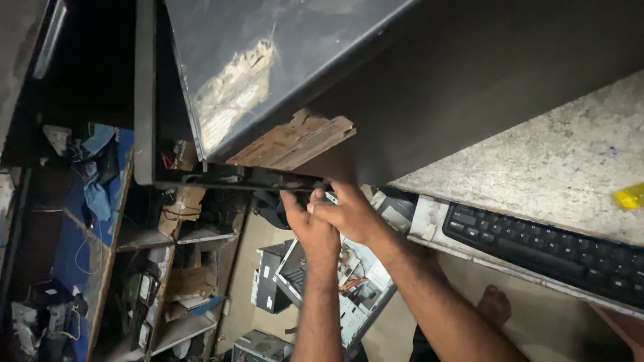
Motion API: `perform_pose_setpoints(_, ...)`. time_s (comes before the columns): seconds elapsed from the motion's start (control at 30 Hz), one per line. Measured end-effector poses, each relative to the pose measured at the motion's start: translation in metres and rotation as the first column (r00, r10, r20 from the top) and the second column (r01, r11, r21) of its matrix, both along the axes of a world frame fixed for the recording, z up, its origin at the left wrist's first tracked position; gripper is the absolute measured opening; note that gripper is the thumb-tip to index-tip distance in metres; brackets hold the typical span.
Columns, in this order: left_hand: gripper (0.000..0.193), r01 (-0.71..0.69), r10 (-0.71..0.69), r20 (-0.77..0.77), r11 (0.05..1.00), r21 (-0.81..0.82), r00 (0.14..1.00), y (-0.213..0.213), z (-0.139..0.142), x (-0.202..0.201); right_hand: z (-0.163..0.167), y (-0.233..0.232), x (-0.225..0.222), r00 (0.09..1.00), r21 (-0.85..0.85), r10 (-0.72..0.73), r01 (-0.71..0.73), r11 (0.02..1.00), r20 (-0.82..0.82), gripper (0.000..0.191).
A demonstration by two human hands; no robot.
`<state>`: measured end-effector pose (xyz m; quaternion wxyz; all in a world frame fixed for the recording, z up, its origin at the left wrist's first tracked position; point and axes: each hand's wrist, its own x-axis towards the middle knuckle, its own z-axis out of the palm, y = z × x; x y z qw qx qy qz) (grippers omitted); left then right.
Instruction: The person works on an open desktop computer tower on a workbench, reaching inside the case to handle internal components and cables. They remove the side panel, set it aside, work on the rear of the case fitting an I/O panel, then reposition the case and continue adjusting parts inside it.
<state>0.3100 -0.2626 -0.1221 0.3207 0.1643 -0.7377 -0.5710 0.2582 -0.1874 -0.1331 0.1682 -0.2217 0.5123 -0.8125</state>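
A large dark computer case (282,60) with a torn pale sticker fills the top of the view. Both my hands meet at its lower dark metal edge (221,182). My left hand (307,221) reaches straight up, and its fingertips press against that edge. My right hand (354,213) comes in from the right with curled fingers, touching the left hand. A small pale object (331,197) shows between the two hands, and what it is cannot be told. A brown cardboard piece (295,141) sticks out just above the hands.
A black keyboard (537,248) lies under a speckled stone counter (563,161) that carries a yellow object (629,196). An opened computer case (349,281) lies below. Cluttered shelves (181,268) and a blue cloth (100,181) stand left. A bare foot (494,305) shows.
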Motion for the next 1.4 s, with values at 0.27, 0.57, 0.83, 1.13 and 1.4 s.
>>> perform_pose_setpoints(0.27,0.034,0.058,-0.059,0.024,0.998,0.038,0.998,-0.014,0.002,0.006,0.002,-0.009,-0.001,0.999,0.151,0.048,-0.046,0.987,-0.009,0.052)
perform_pose_setpoints(0.57,0.034,0.048,-0.048,-0.006,0.991,0.122,0.999,-0.012,0.006,0.003,0.011,-0.008,0.002,1.000,0.096,0.003,0.000,0.995,-0.025,0.060)
perform_pose_setpoints(0.83,0.043,-0.108,0.113,0.019,0.978,-0.178,0.993,0.005,0.032,0.001,0.025,0.017,0.029,0.989,0.320,-0.091,0.050,0.946,0.115,0.068)
perform_pose_setpoints(1.13,0.052,-0.137,0.146,0.139,0.988,-0.075,0.980,0.023,0.080,-0.006,0.135,0.132,0.055,0.965,0.587,0.125,0.035,0.809,-0.229,0.043)
perform_pose_setpoints(1.4,0.048,-0.055,0.081,0.167,0.986,-0.154,0.983,0.025,0.114,-0.001,0.262,0.261,-0.025,0.859,0.509,-0.145,0.418,0.753,-0.491,0.036)
